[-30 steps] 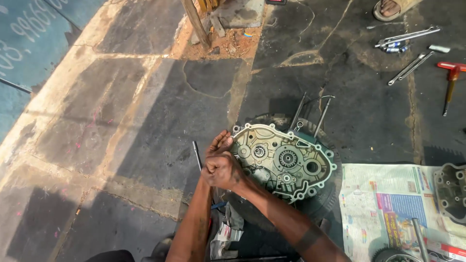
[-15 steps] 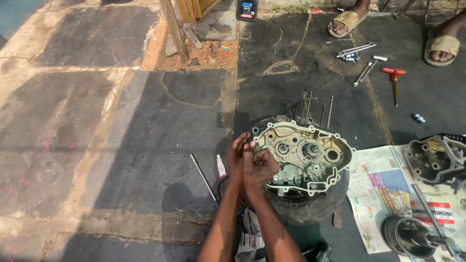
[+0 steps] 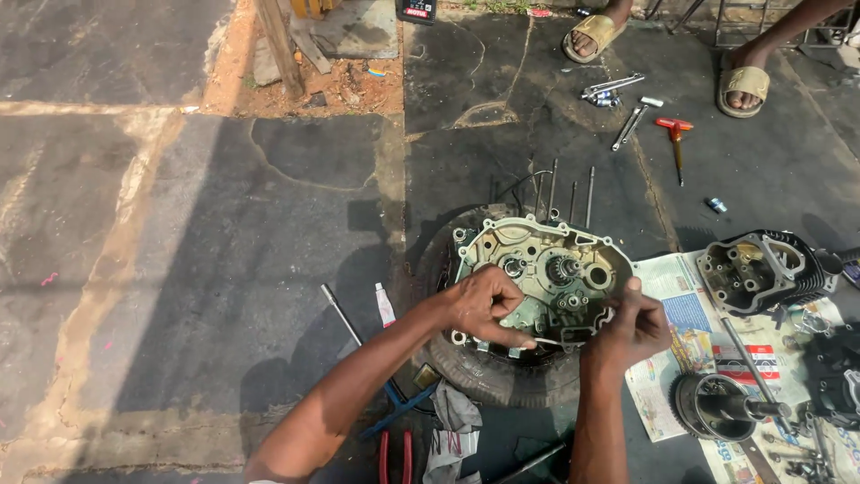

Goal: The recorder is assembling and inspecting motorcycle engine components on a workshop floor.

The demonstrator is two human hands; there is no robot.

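An open metal engine crankcase (image 3: pixel 537 260) with gears and studs lies flat on a black tyre (image 3: pixel 488 381) on the ground. My left hand (image 3: pixel 484 305) rests on the case's near left part, fingers pinched on a thin white strip (image 3: pixel 548 341) that runs along the near edge. My right hand (image 3: pixel 632 327) is at the case's near right rim, its fingers closed on the rim and the index finger raised. Whether it also touches the strip's end is not clear.
A newspaper (image 3: pixel 685 300) to the right carries a finned cylinder head (image 3: pixel 761 269), a round geared part (image 3: pixel 717 408) and small pieces. Wrenches (image 3: pixel 618 90) and a red-handled tool (image 3: pixel 674 134) lie beyond, near another person's sandalled feet (image 3: pixel 748 81). A small tube (image 3: pixel 383 305), rod (image 3: pixel 340 314) and rag (image 3: pixel 452 430) lie left.
My hands were together at the case's left edge and have spread apart; the right hand moved to the right rim. The view has shifted, so the case sits more centrally.
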